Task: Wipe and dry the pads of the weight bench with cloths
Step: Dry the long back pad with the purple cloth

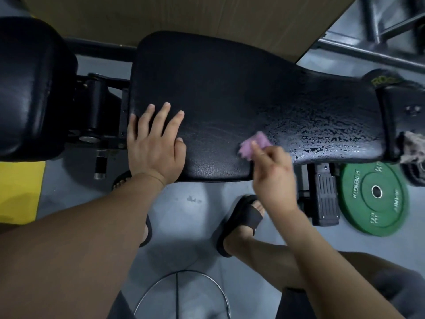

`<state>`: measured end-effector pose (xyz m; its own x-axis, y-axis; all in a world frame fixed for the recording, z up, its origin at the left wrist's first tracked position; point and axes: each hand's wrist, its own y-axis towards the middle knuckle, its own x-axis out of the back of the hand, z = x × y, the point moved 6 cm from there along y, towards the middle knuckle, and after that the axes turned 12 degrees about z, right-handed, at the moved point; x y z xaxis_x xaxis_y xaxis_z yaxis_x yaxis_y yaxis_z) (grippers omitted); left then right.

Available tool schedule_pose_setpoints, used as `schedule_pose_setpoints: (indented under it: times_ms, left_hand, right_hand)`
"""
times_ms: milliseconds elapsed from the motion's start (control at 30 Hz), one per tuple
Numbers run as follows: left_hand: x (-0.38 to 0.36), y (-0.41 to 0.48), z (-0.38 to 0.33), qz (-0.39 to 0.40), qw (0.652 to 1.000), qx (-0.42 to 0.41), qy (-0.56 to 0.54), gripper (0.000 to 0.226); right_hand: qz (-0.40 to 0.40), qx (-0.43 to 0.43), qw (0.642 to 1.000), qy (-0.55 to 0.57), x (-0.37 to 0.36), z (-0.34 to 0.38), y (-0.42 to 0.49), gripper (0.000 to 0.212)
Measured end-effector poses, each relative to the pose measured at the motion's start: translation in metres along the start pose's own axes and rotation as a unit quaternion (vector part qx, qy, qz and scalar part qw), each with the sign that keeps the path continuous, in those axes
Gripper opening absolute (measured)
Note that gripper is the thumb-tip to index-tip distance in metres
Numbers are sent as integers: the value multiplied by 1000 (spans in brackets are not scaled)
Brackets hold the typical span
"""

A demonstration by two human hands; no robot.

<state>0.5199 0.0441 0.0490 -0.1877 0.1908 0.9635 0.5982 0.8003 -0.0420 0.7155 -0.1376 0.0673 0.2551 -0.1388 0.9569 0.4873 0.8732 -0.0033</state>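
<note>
Fingers point(169, 120) of the left hand point(156, 148) lie spread and flat on the black seat pad point(230, 88), near its left end. The right hand point(273, 173) pinches a pink cloth point(253, 143) against the pad's near edge, beside beaded water droplets point(326, 125) on its right part.

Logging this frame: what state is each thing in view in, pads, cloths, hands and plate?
bench pad: droplets beaded across its right part, left part smooth.
pink cloth: bunched, held at the pad's near edge.
right hand: pinches the pink cloth; blurred.
left hand: flat on the bench pad, fingers straight.
second pad: glossy, no hand on it.
patterned cloth: lies at the bench's right end.
green weight plate: flat on the floor.
</note>
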Motion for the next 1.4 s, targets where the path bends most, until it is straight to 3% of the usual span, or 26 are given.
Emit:
schedule_pose_setpoints:
  times_ms: [67, 133, 300, 433, 533, 633, 833, 933, 1100, 1267, 1400]
  left_hand:
    - [0, 0, 0, -2, 1000, 3, 1, 58]
    - [0, 0, 0, 1, 1000, 4, -1, 58]
    - [0, 1, 0, -4, 1000, 2, 5, 58]
    - [0, 1, 1, -2, 1000, -2, 1, 58]
    - [0, 0, 0, -4, 1000, -3, 2, 58]
    - [-1, 1, 0, -6, 1000, -3, 0, 58]
    - [0, -1, -1, 4, 1000, 3, 6, 58]
    - [3, 1, -6, 28, 1000, 10, 7, 58]
    - [11, 5, -21, 75, 997, 33, -9, 58]
    - [7, 32, -85, 69, 996, -43, -45, 56]
    - [-12, 39, -101, 77, 996, -48, 0, 58]
  right_hand:
    - [-39, -92, 995, 11, 10, -31, 8, 37]
    - [-44, -123, 991, 7, 5, -22, 11, 43]
    - [17, -10, 1000, 23, -29, 74, -21, 57]
    - [59, 82, 995, -2, -17, 44, -20, 57]
    - [-9, -51, 999, -3, 3, -11, -12, 54]
    - [-45, -146, 988, 15, -6, -3, -24, 55]
    - [74, 16, 994, 76, -46, 86, -44, 64]
    - [81, 36, 995, 50, -34, 72, -42, 65]
    - [59, -13, 997, 45, -6, 30, -33, 57]
    - [32, -49, 997, 55, 16, -17, -21, 51]
    - [11, -75, 995, 58, 34, -65, -11, 46]
